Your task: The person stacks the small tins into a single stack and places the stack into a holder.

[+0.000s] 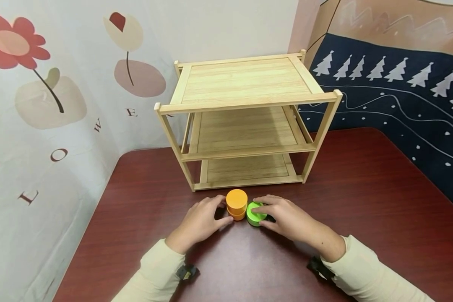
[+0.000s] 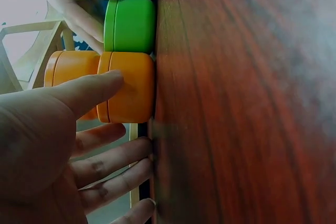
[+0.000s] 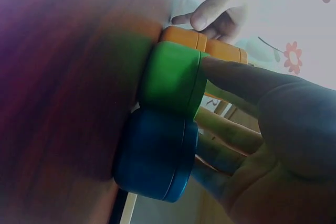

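Two orange round tins with lids stand stacked, the upper tin (image 1: 236, 197) on the lower tin (image 2: 131, 87). My left hand (image 1: 201, 220) is at their left side, thumb tip against the lower tin and the other fingers spread loosely behind. A green round tin (image 1: 255, 219) stands beside the stack, touching it or nearly so. My right hand (image 1: 288, 218) holds the green tin with thumb in front and fingertips at its far side and on its lid. A blue round tin (image 3: 155, 153) stands next to the green one under the right palm, hidden in the head view.
A three-tier light wooden rack (image 1: 249, 82) stands just behind the tins on the dark red table (image 1: 143, 201). Printed cloth (image 1: 83, 126) hangs at the left and back, and a dark tree-patterned cloth (image 1: 392, 100) at the right.
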Tool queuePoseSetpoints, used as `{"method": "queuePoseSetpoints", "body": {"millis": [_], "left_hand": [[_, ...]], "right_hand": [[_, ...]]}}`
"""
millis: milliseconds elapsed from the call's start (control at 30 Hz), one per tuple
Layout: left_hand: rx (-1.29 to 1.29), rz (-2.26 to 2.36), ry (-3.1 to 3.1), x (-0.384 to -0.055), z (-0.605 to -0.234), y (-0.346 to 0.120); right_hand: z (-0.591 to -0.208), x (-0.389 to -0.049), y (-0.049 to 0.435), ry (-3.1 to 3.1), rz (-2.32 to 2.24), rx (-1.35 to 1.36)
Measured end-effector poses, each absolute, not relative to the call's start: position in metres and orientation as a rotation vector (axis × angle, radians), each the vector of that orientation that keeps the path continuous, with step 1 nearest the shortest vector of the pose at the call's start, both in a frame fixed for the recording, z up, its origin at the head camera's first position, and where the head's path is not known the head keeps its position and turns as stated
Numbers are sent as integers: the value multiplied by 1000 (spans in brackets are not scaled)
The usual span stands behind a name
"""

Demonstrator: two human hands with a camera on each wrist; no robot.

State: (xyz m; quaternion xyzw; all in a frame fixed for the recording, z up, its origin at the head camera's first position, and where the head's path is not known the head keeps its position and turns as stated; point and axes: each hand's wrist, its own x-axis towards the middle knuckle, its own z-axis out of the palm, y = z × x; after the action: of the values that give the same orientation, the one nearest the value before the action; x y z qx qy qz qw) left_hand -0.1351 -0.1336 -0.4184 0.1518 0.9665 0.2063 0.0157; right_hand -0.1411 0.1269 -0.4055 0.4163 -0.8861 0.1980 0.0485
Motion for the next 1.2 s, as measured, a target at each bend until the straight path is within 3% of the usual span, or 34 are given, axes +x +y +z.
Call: {"method": "queuePoseSetpoints", "body": {"millis": [1200], "left_hand": [[530, 560, 3089, -129, -418, -129]], "right_hand": [[-407, -136, 122, -2702, 584, 1239]]}}
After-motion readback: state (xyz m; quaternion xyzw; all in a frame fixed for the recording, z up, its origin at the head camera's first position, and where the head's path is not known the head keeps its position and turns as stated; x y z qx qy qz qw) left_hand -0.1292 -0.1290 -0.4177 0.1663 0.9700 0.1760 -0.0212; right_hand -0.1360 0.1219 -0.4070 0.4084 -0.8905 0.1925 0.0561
